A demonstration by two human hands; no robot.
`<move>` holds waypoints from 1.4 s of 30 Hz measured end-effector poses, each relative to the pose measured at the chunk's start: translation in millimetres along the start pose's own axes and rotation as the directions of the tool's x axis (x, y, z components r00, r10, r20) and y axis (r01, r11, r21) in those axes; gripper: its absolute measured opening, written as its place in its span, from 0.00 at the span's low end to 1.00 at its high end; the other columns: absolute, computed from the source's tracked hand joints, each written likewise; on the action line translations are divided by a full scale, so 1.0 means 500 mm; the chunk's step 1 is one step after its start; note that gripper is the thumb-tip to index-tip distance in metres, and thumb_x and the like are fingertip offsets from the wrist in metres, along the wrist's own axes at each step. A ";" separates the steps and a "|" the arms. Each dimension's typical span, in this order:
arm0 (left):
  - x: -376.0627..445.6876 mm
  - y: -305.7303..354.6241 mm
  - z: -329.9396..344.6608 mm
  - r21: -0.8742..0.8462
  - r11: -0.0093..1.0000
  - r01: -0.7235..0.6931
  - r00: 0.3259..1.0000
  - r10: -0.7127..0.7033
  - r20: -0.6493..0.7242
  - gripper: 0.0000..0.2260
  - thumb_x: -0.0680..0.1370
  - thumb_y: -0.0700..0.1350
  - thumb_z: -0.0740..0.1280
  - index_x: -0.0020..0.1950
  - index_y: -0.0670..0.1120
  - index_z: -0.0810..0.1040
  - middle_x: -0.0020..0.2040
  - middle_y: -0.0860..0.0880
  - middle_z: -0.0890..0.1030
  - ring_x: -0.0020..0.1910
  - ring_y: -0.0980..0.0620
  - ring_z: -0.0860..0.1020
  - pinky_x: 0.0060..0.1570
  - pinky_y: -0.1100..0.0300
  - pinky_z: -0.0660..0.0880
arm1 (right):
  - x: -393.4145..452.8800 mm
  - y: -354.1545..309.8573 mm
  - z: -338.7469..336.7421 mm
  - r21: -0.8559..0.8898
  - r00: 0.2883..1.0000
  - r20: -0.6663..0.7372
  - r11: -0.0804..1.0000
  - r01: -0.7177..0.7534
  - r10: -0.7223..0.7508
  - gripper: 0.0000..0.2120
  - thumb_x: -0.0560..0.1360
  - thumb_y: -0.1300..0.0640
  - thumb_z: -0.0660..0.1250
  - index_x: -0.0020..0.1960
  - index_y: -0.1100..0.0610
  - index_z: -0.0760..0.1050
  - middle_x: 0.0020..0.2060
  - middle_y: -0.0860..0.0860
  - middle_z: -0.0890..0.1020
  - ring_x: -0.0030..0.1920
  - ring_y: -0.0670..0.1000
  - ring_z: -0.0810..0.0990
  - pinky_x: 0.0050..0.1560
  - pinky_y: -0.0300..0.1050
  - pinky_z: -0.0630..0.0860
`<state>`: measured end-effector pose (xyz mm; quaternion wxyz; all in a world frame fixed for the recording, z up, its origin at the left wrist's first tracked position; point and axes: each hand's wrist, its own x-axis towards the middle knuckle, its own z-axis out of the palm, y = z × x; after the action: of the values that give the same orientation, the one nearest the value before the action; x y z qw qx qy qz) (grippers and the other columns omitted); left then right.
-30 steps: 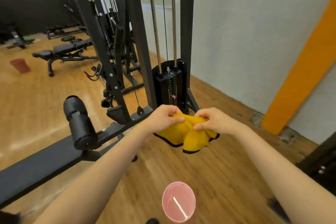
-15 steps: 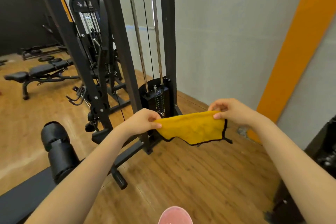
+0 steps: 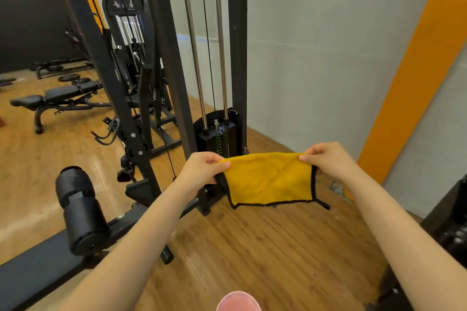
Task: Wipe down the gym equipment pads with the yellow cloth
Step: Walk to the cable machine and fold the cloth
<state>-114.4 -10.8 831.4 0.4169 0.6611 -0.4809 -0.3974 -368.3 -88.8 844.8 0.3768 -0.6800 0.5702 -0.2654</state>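
Right now I have the left hand (image 3: pixel 202 171) and right hand (image 3: pixel 326 159) each pinching a top corner of the yellow cloth (image 3: pixel 270 179), stretched out in mid-air well apart from the roller pad (image 3: pixel 78 209), and I judge a loosened pinch could drop it onto the floor (image 3: pixel 265 247).

wooden floor (image 3: pixel 265 247) carries, beyond the hands, the black cable machine frame (image 3: pixel 177 83); to their left a padded roller bench (image 3: pixel 78 212), farther left a black workout bench (image 3: pixel 58 98).
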 end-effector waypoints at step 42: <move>-0.023 0.053 0.074 0.047 0.969 -0.243 0.970 0.241 0.038 0.07 0.76 0.43 0.68 0.53 0.46 0.77 0.45 0.49 0.82 0.44 0.56 0.80 0.44 0.70 0.76 | -0.008 -0.038 0.107 0.286 0.889 0.264 0.911 0.297 -0.373 0.06 0.75 0.62 0.66 0.43 0.52 0.77 0.31 0.43 0.83 0.35 0.40 0.80 0.39 0.32 0.75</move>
<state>-159.5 -11.2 845.2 0.4374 0.6014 -0.5746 -0.3419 -315.9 -72.5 830.1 0.4893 -0.7520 0.3402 -0.2819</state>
